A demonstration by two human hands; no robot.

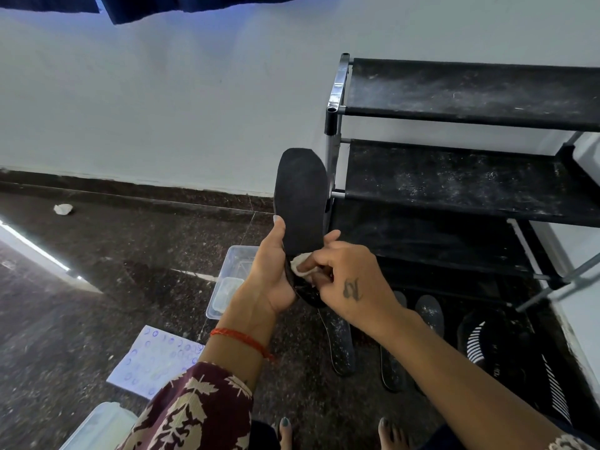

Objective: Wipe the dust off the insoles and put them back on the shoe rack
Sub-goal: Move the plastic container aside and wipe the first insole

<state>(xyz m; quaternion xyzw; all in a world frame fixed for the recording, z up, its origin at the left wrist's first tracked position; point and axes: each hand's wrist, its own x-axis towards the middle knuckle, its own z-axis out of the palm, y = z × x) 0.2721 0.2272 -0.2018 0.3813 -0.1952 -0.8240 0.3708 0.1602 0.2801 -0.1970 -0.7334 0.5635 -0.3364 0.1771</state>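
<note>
A dark insole (300,196) stands upright in front of me, toe end up. My left hand (271,274) grips it near the heel, thumb along its left edge. My right hand (349,280) pinches a small white wipe (300,266) and presses it on the insole's lower part. The black shoe rack (454,180) stands to the right against the wall, its fabric shelves speckled with dust. Dusty insoles (341,342) (428,313) lie on the floor beneath my right arm.
A clear plastic box (229,280) sits on the dark floor left of my hands, a printed paper sheet (152,362) below it. A crumpled white scrap (63,209) lies near the wall. Black-and-white shoes (487,339) rest at the rack's base. My bare feet (285,433) show at the bottom.
</note>
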